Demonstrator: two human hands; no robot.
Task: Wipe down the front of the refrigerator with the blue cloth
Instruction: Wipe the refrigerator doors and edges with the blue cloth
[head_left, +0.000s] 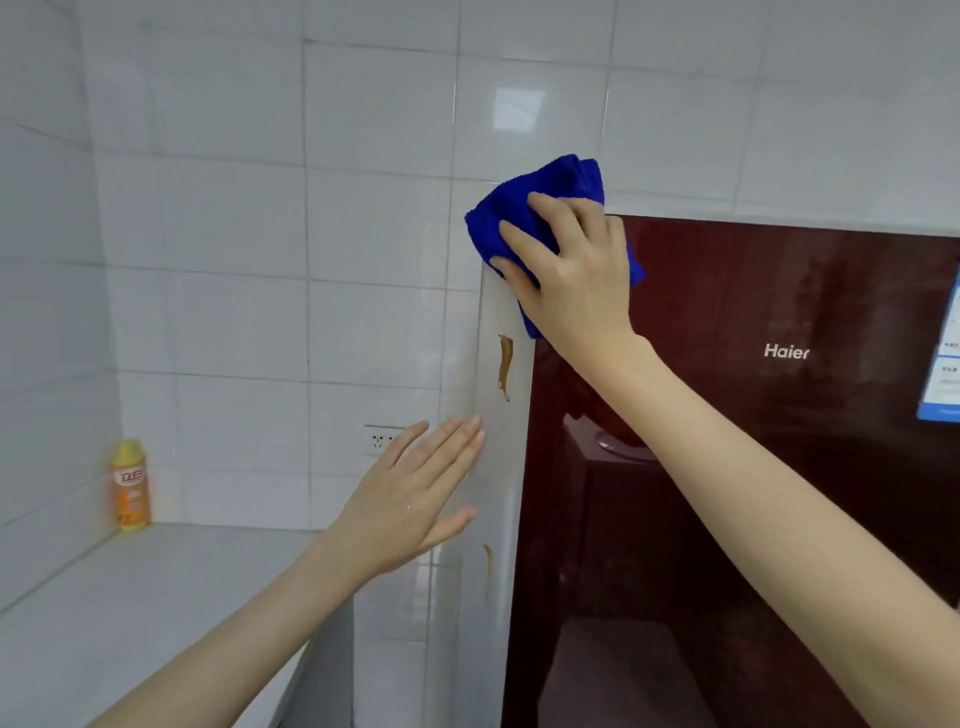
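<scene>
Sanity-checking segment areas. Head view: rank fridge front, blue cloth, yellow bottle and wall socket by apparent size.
Largest to smallest as they look:
1. fridge front
2. blue cloth, partly hidden under the right hand
3. yellow bottle
4. wall socket, partly hidden by the left hand; near the bottle in apparent size, so unsure.

The right hand (571, 270) reaches up and far, fingers spread and pressing flat, arm extended. The left hand (410, 499) is lower, open-palmed, fingers straight.
</scene>
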